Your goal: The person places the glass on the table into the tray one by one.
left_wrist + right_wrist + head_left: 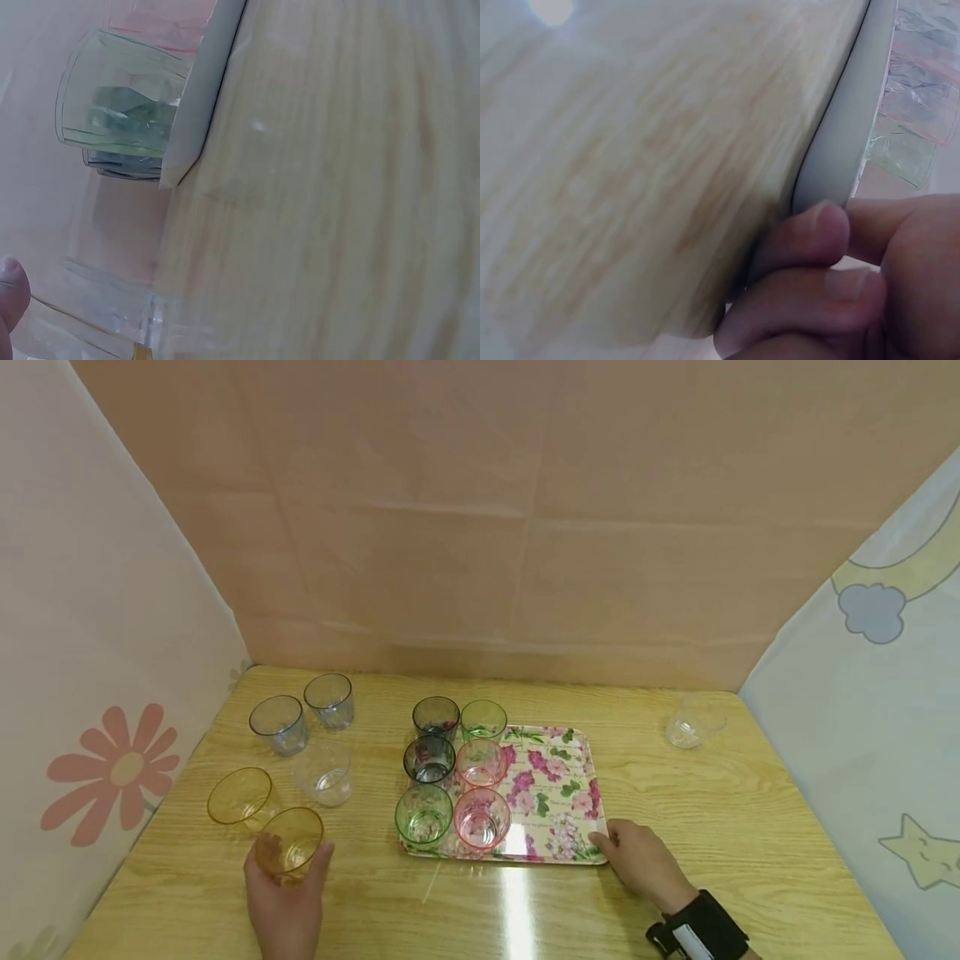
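My left hand [283,906] holds a yellow glass [291,842] at the left front of the table, thumb on its right side. Just behind it stands a second yellow glass [242,802]. My right hand [647,866] pinches the front right corner of a flowered tray [558,802]; in the right wrist view its curled fingers [810,236] are at the tray's rim. On the tray's left part stand two dark glasses [430,762], two green glasses [423,817] and two pink glasses [482,820]. The left wrist view shows only the thumb tip [11,292].
Behind the yellow glasses stand a clear glass [327,777] and two bluish-grey glasses [279,727]. Another clear glass [686,727] is at the back right of the wooden table [390,910]. A brown backdrop [480,568] and patterned side panels enclose it.
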The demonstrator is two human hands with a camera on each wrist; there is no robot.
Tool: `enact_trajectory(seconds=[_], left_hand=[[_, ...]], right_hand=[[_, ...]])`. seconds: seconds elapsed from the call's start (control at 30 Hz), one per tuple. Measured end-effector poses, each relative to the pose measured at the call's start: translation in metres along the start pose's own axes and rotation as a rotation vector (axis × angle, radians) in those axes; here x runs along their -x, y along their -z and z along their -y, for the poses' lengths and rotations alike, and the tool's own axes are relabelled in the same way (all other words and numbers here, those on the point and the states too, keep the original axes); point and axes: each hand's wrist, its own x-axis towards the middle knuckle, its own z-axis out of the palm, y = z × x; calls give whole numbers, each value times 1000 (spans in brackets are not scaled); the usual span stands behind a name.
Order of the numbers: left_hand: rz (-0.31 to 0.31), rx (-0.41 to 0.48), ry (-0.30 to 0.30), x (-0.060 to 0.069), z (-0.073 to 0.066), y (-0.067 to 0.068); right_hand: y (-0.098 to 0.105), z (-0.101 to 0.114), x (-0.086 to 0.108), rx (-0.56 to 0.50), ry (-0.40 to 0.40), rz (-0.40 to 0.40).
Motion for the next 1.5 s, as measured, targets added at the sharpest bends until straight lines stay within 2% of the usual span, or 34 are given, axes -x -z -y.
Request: enact_trajectory(seconds=[0.13,0.27,0.33,0.47,0.57,0.7,0.8,0.9,1.0,1.07,1.13,1.23,1.37,1.5], left_hand=[[-7,17,-5,5,-6,-1],[-22,2,-48,10,-14,-2],[-21,-9,-82,13,-19,-1],[-5,-15,-158,19,-28,-1],[48,82,-232,23,-34,-1],[178,192,-317,31,-45,-3],[275,166,-362,39,-53,-7],[376,148,-417,48,-58,-12],[476,167,-499,57,-60,-18],[529,161,-582,61,-60,-23],[559,132,-649,66,-60,-29],[565,68,-729,73,-57,-40],[585,51,-772,82,-53,-51],[628,60,-780,91,-52,-58]], right_hand=[[3,0,1,-13,-25,10],[10,0,0,-8,-67,3],[16,1,-2,-22,-75,-24],[25,5,-3,-73,-37,-125],[27,10,-2,-103,26,-240],[22,20,1,-177,164,-466],[19,31,4,-290,267,-604],[18,45,8,-433,371,-654],[17,61,14,-575,505,-631],[15,72,20,-655,622,-595],[11,81,26,-709,737,-545],[3,95,36,-767,893,-446],[-10,109,48,-797,991,-290],[-23,115,56,-820,1011,-115]])
